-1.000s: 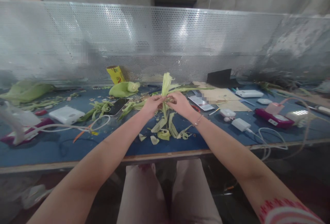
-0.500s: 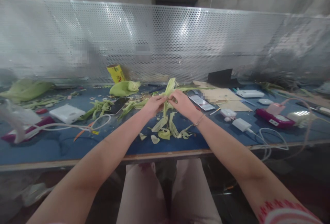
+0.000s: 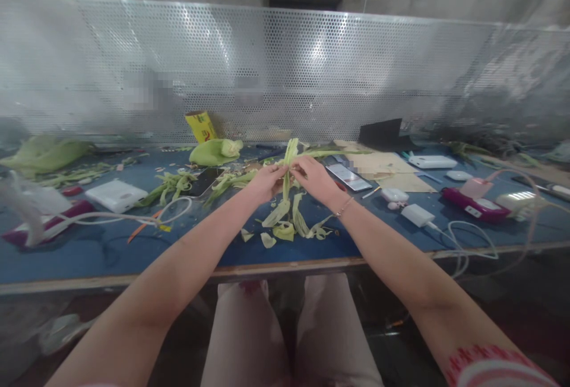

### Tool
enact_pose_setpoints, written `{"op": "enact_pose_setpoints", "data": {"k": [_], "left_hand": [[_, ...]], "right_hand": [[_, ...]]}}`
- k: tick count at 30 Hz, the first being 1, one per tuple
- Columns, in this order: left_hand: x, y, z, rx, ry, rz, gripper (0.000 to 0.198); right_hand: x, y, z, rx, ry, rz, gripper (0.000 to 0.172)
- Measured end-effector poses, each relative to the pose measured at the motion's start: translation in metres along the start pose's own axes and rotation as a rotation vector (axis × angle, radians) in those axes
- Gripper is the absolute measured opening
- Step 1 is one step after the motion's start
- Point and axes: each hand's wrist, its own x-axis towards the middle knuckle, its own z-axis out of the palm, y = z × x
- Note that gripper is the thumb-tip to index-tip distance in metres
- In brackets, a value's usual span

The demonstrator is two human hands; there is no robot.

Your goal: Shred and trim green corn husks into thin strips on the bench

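Over the middle of the blue table, my left hand and my right hand meet with fingers closed around a bundle of pale green corn husk strips. The bundle stands upright, its top fanning out above my fingertips and its lower part hanging beneath them. My fingers hide the pinched middle. Loose corn husk pieces lie on the table just below my hands. A longer green strip stretches to the right behind my right hand.
A husk-wrapped green bulk and a yellow carton stand behind on the left. A lit phone, cardboard, a white charger and a purple power strip lie right. A perforated metal screen closes the back.
The top of the husk bundle has shifted slightly left and stands straighter. Both hands stay in nearly the same place, still holding it.
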Motion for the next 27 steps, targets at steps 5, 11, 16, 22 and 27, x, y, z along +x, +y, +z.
{"op": "enact_pose_setpoints", "data": {"k": [5,11,16,22,27], "left_hand": [[-0.001,0.000,0.002,-0.024,-0.048,-0.029,0.014],[-0.008,0.007,0.006,-0.060,-0.088,-0.054,0.011],[-0.011,0.016,0.007,-0.087,-0.089,-0.062,0.012],[-0.017,0.024,0.008,-0.089,-0.160,-0.065,0.017],[-0.019,0.028,0.008,-0.043,-0.135,0.013,0.025]], "right_hand": [[0.000,0.000,0.002,0.005,-0.006,0.019,0.006],[0.000,-0.002,0.001,0.014,-0.015,0.049,0.005],[0.001,-0.004,-0.001,0.043,-0.016,0.021,0.006],[0.002,-0.008,-0.001,0.077,0.009,0.003,0.006],[0.004,-0.015,0.001,0.139,0.018,0.031,0.006]]}}
